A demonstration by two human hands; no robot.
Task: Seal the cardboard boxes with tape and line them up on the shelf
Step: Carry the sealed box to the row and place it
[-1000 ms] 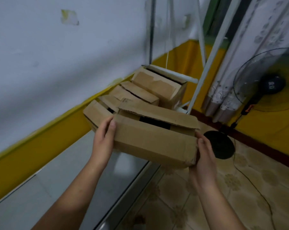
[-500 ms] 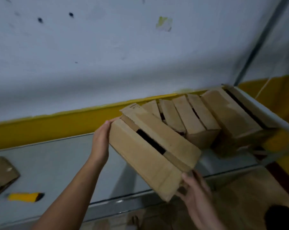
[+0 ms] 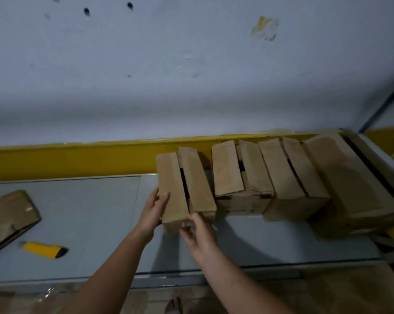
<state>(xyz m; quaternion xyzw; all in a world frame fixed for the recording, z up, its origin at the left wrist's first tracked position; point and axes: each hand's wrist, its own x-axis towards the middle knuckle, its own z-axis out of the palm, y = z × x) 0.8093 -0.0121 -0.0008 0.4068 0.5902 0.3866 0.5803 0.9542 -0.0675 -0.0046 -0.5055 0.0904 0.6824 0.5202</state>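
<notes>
On the grey shelf (image 3: 89,223), a cardboard box (image 3: 180,177) is held at the left end of a row of boxes (image 3: 291,177).
Its left side is gripped by the left hand (image 3: 155,209), with the thumb laid over the top flap and the fingers down the side. Its near end is touched by the right hand (image 3: 198,234), whose grasp is blurred and cannot be told. A dark gap is seen between the box's top flaps, and a narrow space is left to the nearest box. A yellow cutter (image 3: 44,249) and flattened cardboard (image 3: 8,216) are seen well apart at the left.

A yellow cutter (image 3: 44,249) lies left — white wall (image 3: 191,75) behind, yellow-banded.
</notes>
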